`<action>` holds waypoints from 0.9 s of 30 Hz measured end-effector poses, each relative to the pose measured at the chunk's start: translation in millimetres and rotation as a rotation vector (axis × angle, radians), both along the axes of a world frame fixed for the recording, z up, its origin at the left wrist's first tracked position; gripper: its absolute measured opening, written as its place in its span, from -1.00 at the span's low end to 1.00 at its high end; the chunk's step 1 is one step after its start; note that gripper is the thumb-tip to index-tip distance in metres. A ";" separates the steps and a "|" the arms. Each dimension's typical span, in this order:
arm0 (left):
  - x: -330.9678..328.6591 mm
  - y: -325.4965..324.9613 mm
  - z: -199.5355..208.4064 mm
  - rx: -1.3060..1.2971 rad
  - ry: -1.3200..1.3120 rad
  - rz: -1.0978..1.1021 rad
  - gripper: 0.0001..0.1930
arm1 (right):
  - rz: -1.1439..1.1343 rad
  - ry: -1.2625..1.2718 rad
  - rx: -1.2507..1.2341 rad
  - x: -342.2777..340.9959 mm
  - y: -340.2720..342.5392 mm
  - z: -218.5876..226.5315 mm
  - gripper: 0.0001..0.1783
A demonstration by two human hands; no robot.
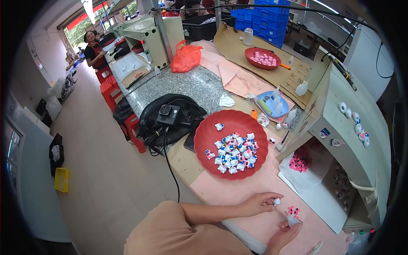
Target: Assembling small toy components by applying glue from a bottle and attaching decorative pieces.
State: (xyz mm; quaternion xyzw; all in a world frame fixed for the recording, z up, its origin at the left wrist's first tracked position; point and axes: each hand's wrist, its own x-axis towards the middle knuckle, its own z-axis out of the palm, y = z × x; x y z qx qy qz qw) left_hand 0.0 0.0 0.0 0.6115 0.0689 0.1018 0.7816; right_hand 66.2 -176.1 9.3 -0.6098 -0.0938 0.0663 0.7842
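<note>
Near the front edge of the pink-covered table, my left hand [260, 205] pinches a small white figurine [277, 201] between thumb and fingertips. My right hand [285, 236] is closed around a small white squeeze bottle [292, 220], its narrow tip pointing up and left. Just beyond the bottle lie several tiny pink and black pieces [293, 210] on the pink cloth [255, 225]. Farther off, a big red scalloped tray [208, 168] holds a heap of white figurines [233, 157] with blue and pink parts.
To the right stands a pale cabinet [340, 119] with figurines on top and white paper [314, 199] carrying more pink pieces [299, 162]. A blue tray [276, 111] with bottles sits beyond the red one. A black bag [148, 123] and cable are at left; a co-worker [94, 53] stands far back.
</note>
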 end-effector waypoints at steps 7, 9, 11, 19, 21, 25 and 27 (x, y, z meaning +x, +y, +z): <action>-5.4 -6.9 3.5 -0.043 0.053 -0.038 -0.45 | -0.048 0.028 0.006 -3.7 -10.5 -0.7 -0.56; -1.6 -7.6 0.7 -0.017 0.035 -0.058 -0.45 | -0.062 0.007 0.004 -2.9 -16.4 -8.5 -0.57; 0.9 -9.0 1.0 -0.045 0.008 -0.062 -0.47 | -0.072 0.015 0.012 -4.6 -13.9 -2.2 -0.69; 9.3 -5.7 4.8 -0.124 0.065 0.038 -0.51 | -0.079 -0.109 -0.103 4.0 -11.7 -13.7 -0.89; 15.5 -6.9 6.9 -0.114 0.099 -0.019 -0.52 | -0.121 -0.138 -0.114 4.4 -14.7 -12.5 -0.88; 0.5 3.8 14.9 -0.026 0.094 0.051 -0.53 | -0.079 -0.307 -0.241 -1.8 -0.3 -6.6 -0.88; -5.5 2.1 10.3 0.030 0.093 0.073 -0.53 | -0.078 -0.223 -0.240 -6.1 -2.2 -17.3 -0.91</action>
